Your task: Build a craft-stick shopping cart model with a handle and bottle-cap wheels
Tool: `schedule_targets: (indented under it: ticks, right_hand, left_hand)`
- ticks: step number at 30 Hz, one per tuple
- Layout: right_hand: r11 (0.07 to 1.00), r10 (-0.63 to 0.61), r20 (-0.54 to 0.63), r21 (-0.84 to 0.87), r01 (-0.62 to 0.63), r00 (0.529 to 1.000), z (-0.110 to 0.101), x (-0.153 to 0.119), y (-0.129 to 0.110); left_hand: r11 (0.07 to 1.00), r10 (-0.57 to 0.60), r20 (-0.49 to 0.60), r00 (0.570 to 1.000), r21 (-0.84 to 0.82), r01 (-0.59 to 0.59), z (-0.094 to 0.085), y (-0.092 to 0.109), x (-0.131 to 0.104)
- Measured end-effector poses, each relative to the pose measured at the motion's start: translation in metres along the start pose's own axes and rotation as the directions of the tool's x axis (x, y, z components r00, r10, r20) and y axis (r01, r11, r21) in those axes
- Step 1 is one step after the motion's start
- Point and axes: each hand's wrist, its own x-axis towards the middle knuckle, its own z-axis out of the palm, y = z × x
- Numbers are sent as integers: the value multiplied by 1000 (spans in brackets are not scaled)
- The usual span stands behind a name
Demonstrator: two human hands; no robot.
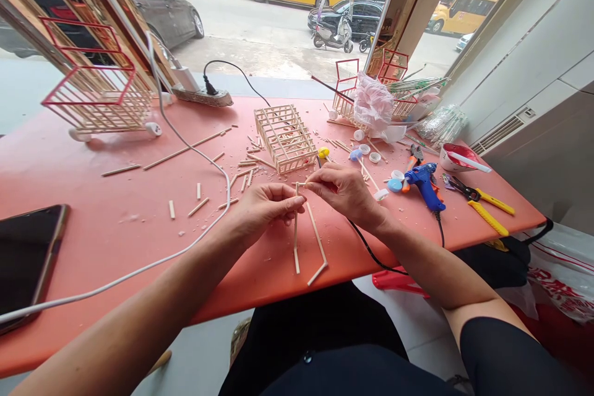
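Observation:
My left hand (273, 203) pinches a thin wooden stick (296, 229) between thumb and fingers; the stick hangs down and bends near its lower end. My right hand (342, 190) is closed on a short wooden stick (301, 184) that meets the top of the first one. Another bent wooden stick (316, 232) lies on the table below my right hand. Just beyond both hands stands a small basket frame of wooden sticks (285, 136). Short cut sticks (244, 174) and crumbs are scattered to its left.
A blue glue gun (424, 185) and yellow-handled pliers (482, 198) lie right on the pink table (130, 216). A white cable (204, 232) crosses the left side, near a phone (28, 257). A stick cart (99, 93) stands back left; a power strip (204, 96) sits by the window.

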Motion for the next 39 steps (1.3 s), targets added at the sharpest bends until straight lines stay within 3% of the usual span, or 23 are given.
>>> schedule_targets:
  ticks: [39]
  right_hand:
    - [1000,7,2,-24,-7,1000,0,0,0]
  left_hand:
    - [1000,-10,-2,1000,26,10,1,2,-1]
